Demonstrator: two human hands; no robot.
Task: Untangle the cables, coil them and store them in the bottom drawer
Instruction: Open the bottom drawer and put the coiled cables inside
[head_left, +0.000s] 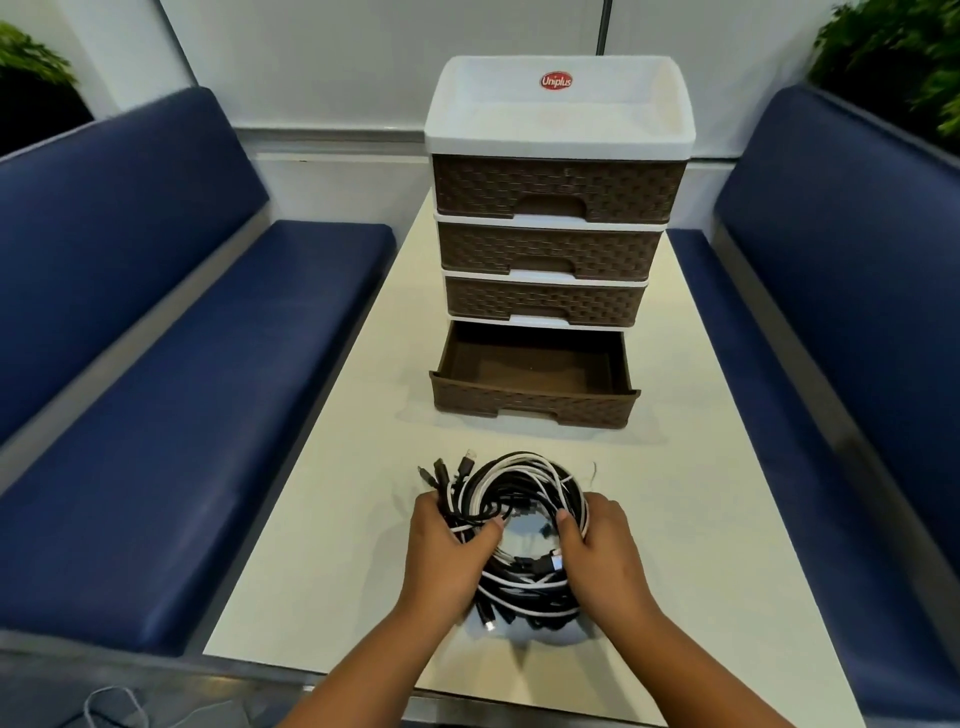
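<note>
Both hands hold one coil of cables just above the near end of the tabletop. Left hand grips the left side of the coil, thumb over the strands; right hand curls around the right side, fingers wrapped on the loops. Black and white strands lie wound together, with plug ends sticking out at the far left and near edge. Beyond, the bottom drawer of the drawer unit stands pulled out, with nothing visible inside. Coiling seems finished; I judge that the next move is carrying the bundle forward and lowering it in, keeping the loops tight.
</note>
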